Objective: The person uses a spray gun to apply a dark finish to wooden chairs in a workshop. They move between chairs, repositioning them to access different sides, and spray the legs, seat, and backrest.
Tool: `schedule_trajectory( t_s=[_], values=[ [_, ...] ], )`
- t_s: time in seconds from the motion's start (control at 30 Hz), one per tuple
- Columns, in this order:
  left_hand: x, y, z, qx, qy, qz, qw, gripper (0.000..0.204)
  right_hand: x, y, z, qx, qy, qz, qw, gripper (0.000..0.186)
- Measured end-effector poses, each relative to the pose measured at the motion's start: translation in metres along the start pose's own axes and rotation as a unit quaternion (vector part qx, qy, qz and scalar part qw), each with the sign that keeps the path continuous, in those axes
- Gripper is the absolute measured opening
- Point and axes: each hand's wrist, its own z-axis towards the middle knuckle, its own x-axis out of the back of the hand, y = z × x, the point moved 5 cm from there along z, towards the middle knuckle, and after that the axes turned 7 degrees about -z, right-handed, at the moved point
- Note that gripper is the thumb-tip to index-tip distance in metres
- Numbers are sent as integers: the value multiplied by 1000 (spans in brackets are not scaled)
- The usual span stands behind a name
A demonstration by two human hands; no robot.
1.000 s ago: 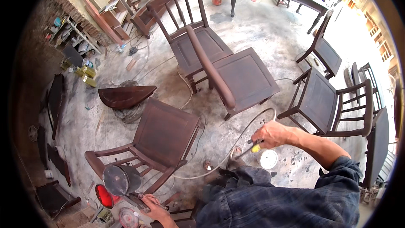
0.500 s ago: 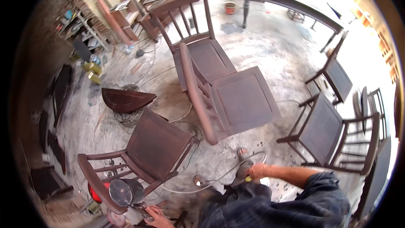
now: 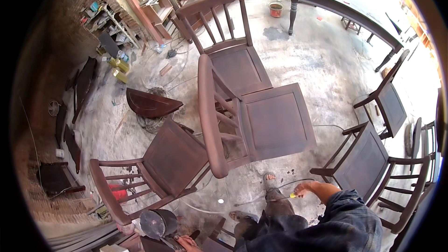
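Observation:
At the lower edge, my left hand [image 3: 187, 243] is closed around a spray gun whose round dark cup [image 3: 157, 224] hangs beside a brown wooden chair [image 3: 175, 157]. Part of the gun and of that hand is cut off by the frame. My right hand [image 3: 305, 189] is closed on a thin air hose [image 3: 256, 200], by a small yellow fitting [image 3: 293, 195]. The hose runs from there across in front of my legs. Straight ahead stands another brown chair [image 3: 277, 123] with a slatted back, overlapping one behind it [image 3: 240, 70].
More dark chairs [image 3: 361, 168] stand to the right. A long table [image 3: 345, 11] is at the far right, with a red bucket [image 3: 276, 9] near it. A half-round wooden panel [image 3: 154, 103] rests at left. Yellow cans [image 3: 120, 70] and cables lie on the floor.
My right hand has moved right, away from my leg, with the hose and yellow fitting. The view has shifted, and the spray gun's cup now sits nearer the chair's lower rail.

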Motion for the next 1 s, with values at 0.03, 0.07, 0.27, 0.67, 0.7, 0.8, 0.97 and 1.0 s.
schedule_trajectory(
  t_s=[0.03, 0.07, 0.27, 0.67, 0.7, 0.8, 0.97, 1.0],
  values=[
    [13, -14, 5, 10, -10, -5, 1000, 15, -8, 11, 15, 2, -42, -27, 999, 44],
    [29, -30, 11, 23, -16, -14, 1000, 17, -20, 21, 35, 3, -89, -55, 995, 47],
    [123, -113, 56, 133, -120, -151, 972, 42, -64, -92, 51, 64, 100, -263, 957, 42],
    [50, 15, 6, -59, -68, 0, 996, 28, 5, -218, -127, 343, 193, -69, 917, 27],
    [47, 21, 3, -61, -51, -7, 997, 27, -7, -189, -120, 292, 109, -144, 939, 26],
    [38, 39, -1, -66, -37, -24, 997, 23, -24, -224, -125, 247, -46, -181, 951, 29],
    [46, 51, 0, -104, -22, -36, 994, 25, -61, -367, -68, 338, 94, -25, 936, 35],
    [52, 49, 2, -96, -18, -24, 995, 26, -59, -380, -98, 369, 115, -4, 922, 34]
  ],
)
